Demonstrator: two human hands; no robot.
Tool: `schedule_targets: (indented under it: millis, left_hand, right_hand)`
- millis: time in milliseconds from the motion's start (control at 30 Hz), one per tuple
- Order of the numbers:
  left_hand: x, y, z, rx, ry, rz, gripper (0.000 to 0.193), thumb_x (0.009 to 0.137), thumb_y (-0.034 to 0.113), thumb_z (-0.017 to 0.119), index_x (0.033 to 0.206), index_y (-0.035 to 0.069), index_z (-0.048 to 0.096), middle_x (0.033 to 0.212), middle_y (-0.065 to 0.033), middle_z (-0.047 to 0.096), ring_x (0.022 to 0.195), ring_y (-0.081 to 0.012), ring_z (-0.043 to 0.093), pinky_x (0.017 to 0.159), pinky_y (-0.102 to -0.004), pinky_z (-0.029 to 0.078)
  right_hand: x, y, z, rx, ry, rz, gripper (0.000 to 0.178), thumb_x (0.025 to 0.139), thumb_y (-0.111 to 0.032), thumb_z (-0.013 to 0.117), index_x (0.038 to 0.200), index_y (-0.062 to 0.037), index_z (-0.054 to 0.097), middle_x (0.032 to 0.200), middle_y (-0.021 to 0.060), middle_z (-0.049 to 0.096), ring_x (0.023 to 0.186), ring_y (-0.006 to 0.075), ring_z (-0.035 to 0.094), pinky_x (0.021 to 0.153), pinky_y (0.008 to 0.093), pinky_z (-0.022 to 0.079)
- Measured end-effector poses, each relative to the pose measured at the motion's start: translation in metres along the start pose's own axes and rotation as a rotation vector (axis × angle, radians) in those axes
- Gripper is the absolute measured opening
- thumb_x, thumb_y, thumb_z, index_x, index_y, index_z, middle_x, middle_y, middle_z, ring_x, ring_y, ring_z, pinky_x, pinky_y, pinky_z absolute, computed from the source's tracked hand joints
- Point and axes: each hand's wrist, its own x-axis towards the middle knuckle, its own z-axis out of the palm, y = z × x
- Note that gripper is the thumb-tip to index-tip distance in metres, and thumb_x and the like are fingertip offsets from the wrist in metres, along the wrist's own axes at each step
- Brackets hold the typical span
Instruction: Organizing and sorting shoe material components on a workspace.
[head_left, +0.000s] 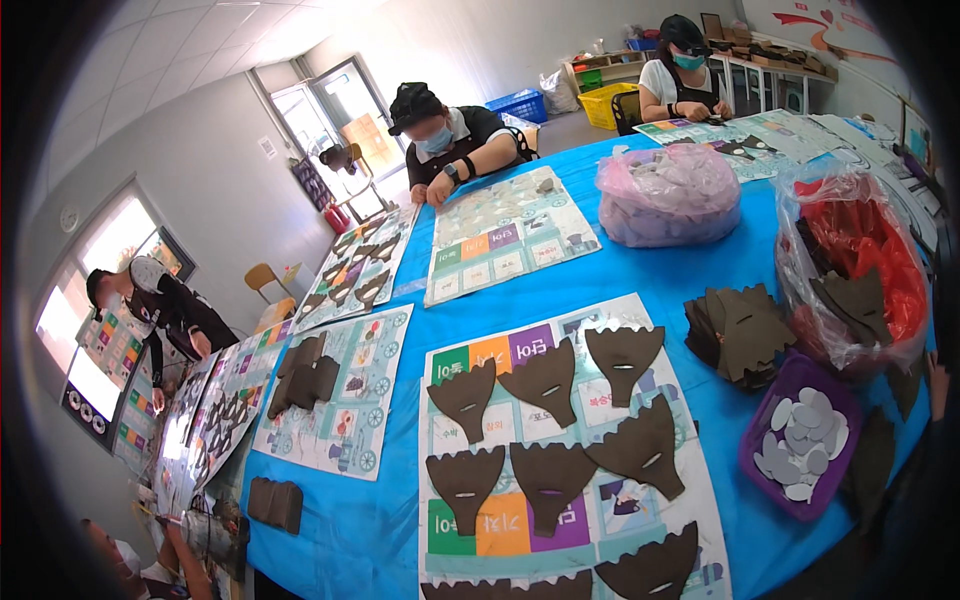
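Observation:
Neither my left hand nor my right hand can be made out. Nearest to me, a printed sheet [455, 555] bears several dark brown, fan-shaped foam pieces with scalloped edges and slits, among them one brown piece [548, 478] near its middle. Right of it sits a purple basket [757, 450] holding pale oval discs [803, 432]. Behind the basket, a pile of brown pieces [735, 335] leans next to a clear plastic bag [800, 190] with a red bag [880, 240] inside.
A blue-covered table [350, 520] spans the view. A pink bag of pale pieces [668, 200] stands farther back. Brown stacks [305, 375] lie on another sheet [375, 410] at left. Co-workers sit across [450, 150] and far right [690, 85]; others are at left [165, 300].

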Motion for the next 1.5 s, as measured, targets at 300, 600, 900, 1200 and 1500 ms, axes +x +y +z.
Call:
schedule_targets:
  millis: [300, 600, 900, 1200, 1500]
  left_hand:
    - [-0.127, -0.053, 0.072, 0.114, -0.493, -0.106, 0.047, 0.084, 0.024, 0.062, 0.124, 0.0, 0.053, 0.119, -0.0178, 0.061, 0.112, -0.0292, 0.057, 0.095, -0.0364, 0.045]
    - [-0.159, -0.069, 0.049, 0.377, -0.852, -0.131, 0.048, 0.084, 0.024, 0.063, 0.125, 0.0, 0.052, 0.12, -0.0175, 0.06, 0.113, -0.0289, 0.056, 0.096, -0.0366, 0.044]
    - [-0.138, -0.051, 0.068, 0.27, -0.773, -0.072, 0.049, 0.084, 0.025, 0.063, 0.125, 0.0, 0.051, 0.12, -0.0173, 0.06, 0.114, -0.0285, 0.056, 0.097, -0.0368, 0.044]
    - [-0.118, -0.046, 0.06, 0.128, -0.713, -0.098, 0.051, 0.085, 0.025, 0.064, 0.126, -0.001, 0.05, 0.121, -0.017, 0.059, 0.115, -0.0282, 0.055, 0.097, -0.037, 0.043]
    - [-0.008, 0.004, 0.128, -0.163, -0.53, 0.081, 0.052, 0.085, 0.025, 0.064, 0.127, -0.001, 0.049, 0.122, -0.0168, 0.059, 0.115, -0.0279, 0.055, 0.098, -0.0372, 0.043]
  right_hand:
    - [-0.361, 0.032, 0.07, 0.13, -0.161, 0.434, 0.046, 0.094, -0.035, 0.041, 0.123, 0.0, 0.053, 0.121, 0.0248, 0.057, 0.111, 0.0369, 0.057, 0.093, 0.0476, 0.044]
    - [-0.404, -0.037, -0.067, -0.019, -0.017, 0.659, 0.062, 0.077, -0.05, 0.068, 0.11, 0.0013, 0.054, 0.105, 0.0215, 0.059, 0.098, 0.0348, 0.06, 0.079, 0.043, 0.05]
    - [-0.414, -0.053, -0.048, 0.149, -0.151, 0.647, 0.06, 0.075, -0.045, 0.071, 0.106, 0.0022, 0.054, 0.108, 0.0216, 0.056, 0.1, 0.0385, 0.058, 0.076, 0.047, 0.05]
    - [-0.439, -0.028, -0.073, 0.066, -0.271, 0.853, 0.084, 0.071, -0.062, 0.069, 0.112, 0.0092, 0.05, 0.11, 0.0243, 0.054, 0.103, 0.0413, 0.057, 0.083, 0.0454, 0.048]
    - [-0.465, 0.008, 0.022, 0.252, -0.315, 0.892, 0.081, 0.078, -0.067, 0.053, 0.135, -0.0091, 0.047, 0.125, 0.0262, 0.053, 0.111, 0.0398, 0.055, 0.094, 0.0449, 0.046]
